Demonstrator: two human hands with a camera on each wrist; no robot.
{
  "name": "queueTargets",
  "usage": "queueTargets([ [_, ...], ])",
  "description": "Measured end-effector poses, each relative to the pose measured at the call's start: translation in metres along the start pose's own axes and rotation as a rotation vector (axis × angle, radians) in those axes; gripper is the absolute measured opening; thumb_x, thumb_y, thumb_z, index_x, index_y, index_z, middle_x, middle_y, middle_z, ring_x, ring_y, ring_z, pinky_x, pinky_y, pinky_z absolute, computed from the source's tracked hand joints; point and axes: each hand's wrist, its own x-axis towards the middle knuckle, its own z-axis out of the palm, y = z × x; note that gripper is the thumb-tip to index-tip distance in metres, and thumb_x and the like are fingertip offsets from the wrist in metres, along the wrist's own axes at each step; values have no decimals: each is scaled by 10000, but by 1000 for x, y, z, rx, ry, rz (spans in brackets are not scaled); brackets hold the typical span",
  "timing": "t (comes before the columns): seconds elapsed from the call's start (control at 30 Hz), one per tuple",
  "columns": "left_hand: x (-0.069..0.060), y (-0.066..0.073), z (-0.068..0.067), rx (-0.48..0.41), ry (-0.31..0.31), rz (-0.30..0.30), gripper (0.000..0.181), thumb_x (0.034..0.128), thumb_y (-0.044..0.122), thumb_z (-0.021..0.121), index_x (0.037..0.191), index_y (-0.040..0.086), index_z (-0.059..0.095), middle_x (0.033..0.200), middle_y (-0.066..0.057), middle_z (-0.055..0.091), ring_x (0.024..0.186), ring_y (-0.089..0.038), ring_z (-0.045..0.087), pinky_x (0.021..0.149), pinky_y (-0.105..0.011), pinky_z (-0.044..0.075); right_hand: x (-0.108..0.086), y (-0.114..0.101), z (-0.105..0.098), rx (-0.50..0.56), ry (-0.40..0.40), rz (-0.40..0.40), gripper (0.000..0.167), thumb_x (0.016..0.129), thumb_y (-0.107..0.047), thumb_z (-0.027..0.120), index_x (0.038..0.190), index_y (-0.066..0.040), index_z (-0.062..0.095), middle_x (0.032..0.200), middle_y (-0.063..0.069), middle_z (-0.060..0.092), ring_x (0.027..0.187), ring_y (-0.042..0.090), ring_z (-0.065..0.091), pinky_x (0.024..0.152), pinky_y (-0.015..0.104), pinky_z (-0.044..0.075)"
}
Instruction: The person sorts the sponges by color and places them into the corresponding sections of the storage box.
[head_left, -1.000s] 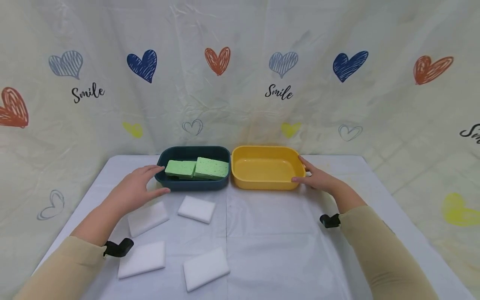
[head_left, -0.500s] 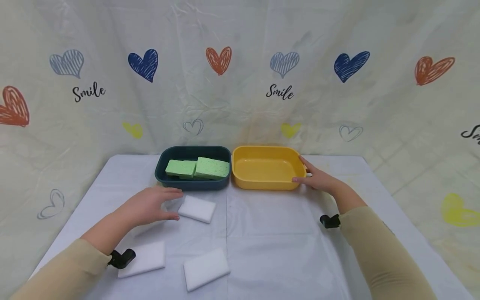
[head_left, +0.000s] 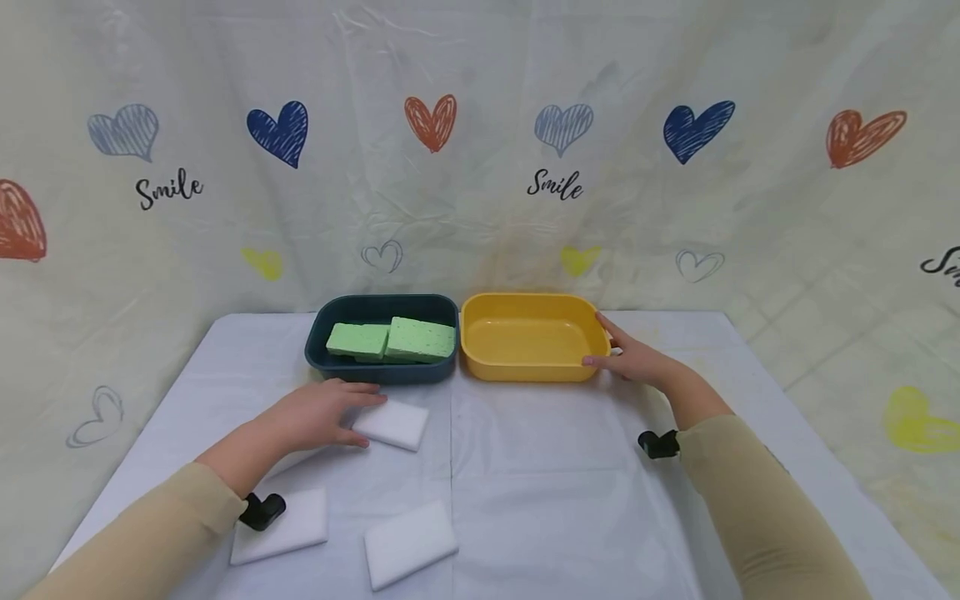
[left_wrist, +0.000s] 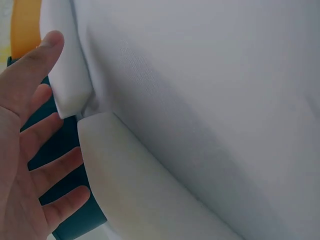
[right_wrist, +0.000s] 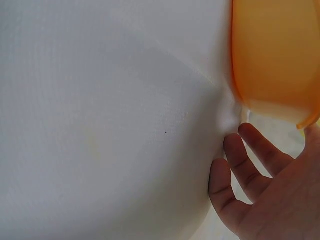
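In the head view my left hand reaches over the left part of the table, thumb and fingers spread at the left end of a white sponge block. The left wrist view shows the fingers straight and apart, the thumb close to the block; whether it touches cannot be told. A second white block lies mostly hidden under that hand in the head view. My right hand rests thumb and forefinger against the right end of a yellow bin. In the right wrist view its other fingers extend loosely beside the bin.
A dark teal bin holding green sponges stands left of the yellow one, at the table's back. Two more white blocks, one at front left and one at front centre, lie nearer. A printed curtain hangs behind.
My left hand has moved from the teal bin's left end, toward me and to the right, to the white sponge block. The right hand stays at the yellow bin.
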Motion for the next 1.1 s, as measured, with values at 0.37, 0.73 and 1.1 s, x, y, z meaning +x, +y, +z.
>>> queueTargets([
  [0.37, 2, 1, -9, -67, -84, -21, 623, 839, 314, 795, 1419, 276, 568, 1449, -10, 535, 1321, -318, 489, 1025, -517, 437, 0, 2, 0, -12, 13, -4, 1188, 755, -748, 666, 1570, -387, -119, 1566, 288, 188, 1370, 474, 298, 1104, 652, 274],
  [0.73, 8, 2, -12, -79, -74, -22, 522, 841, 267, 796, 1339, 274, 643, 1356, -4, 599, 1274, -251, 534, 1021, -468, 457, -1, 1, 0, -26, 10, 4, 1194, 744, -770, 654, 1571, -387, -117, 1559, 289, 204, 1358, 475, 317, 1102, 664, 263],
  [1.1, 4, 10, -16, -143, 15, -74, 492, 869, 352, 758, 1344, 341, 630, 1350, 29, 593, 1006, -115, 601, 861, -371, 516, -2, 2, 1, 0, 0, -14, 1166, 780, -728, 661, 1571, -383, -124, 1572, 286, 177, 1365, 467, 318, 1108, 636, 285],
])
